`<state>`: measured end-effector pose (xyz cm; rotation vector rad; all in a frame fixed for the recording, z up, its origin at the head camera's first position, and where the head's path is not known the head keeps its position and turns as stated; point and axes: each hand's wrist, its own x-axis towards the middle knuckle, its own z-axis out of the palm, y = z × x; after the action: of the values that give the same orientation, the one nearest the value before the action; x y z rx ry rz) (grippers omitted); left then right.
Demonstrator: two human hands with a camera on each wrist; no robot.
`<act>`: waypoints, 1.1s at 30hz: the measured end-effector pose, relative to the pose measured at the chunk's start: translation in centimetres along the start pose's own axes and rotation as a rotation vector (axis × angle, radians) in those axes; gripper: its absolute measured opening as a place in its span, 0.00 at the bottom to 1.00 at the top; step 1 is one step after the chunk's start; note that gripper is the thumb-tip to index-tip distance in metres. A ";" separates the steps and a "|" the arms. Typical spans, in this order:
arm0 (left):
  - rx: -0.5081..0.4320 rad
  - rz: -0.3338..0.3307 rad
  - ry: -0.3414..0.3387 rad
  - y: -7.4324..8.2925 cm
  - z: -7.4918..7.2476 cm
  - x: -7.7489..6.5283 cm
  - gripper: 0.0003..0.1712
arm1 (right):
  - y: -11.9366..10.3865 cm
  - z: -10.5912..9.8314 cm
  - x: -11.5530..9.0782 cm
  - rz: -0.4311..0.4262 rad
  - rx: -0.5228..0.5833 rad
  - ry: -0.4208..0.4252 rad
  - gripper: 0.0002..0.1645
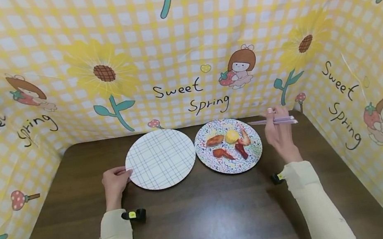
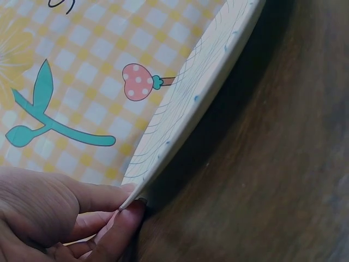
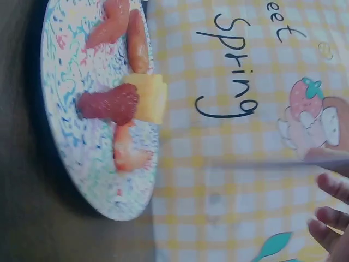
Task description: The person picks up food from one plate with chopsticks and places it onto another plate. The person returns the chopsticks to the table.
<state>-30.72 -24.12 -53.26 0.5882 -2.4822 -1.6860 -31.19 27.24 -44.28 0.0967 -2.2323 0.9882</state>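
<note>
My left hand (image 1: pixel 116 183) pinches the left rim of a white plate (image 1: pixel 160 160) with thin blue crossing lines; the left wrist view shows the rim between thumb and fingers (image 2: pixel 112 232). My right hand (image 1: pixel 279 134) holds a pair of pale purple chopsticks (image 1: pixel 283 120), raised just right of a second plate (image 1: pixel 234 167) speckled in many colours. Their tips point left toward that plate. On it lie a yellow corn piece (image 1: pixel 231 136), a dark red drumstick (image 1: pixel 241 150) and several reddish-brown wing-like pieces (image 1: pixel 215 140). Nothing lies on the lined plate.
Both plates stand side by side near the far edge of a dark brown table (image 1: pixel 207 221). A yellow checked cloth (image 1: pixel 169 48) with printed flowers and figures surrounds the table at the back and sides. Each wrist carries a black strapped camera (image 1: pixel 140 215).
</note>
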 end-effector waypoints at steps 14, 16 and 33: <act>0.002 0.015 0.031 -0.2 0.1 -0.2 0.21 | -1.9 0.7 -1.9 0.064 0.249 -0.472 0.28; 0.000 0.012 0.031 -0.1 0.1 -0.2 0.21 | -1.8 1.3 -2.3 0.006 0.253 -0.505 0.24; -0.001 0.021 0.057 -0.4 0.5 0.0 0.22 | -3.2 4.3 -1.6 -0.385 0.045 -0.618 0.20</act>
<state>-30.75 -23.79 -53.86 0.5996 -2.4403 -1.6394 -31.31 21.71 -45.29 0.9255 -2.5847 0.8658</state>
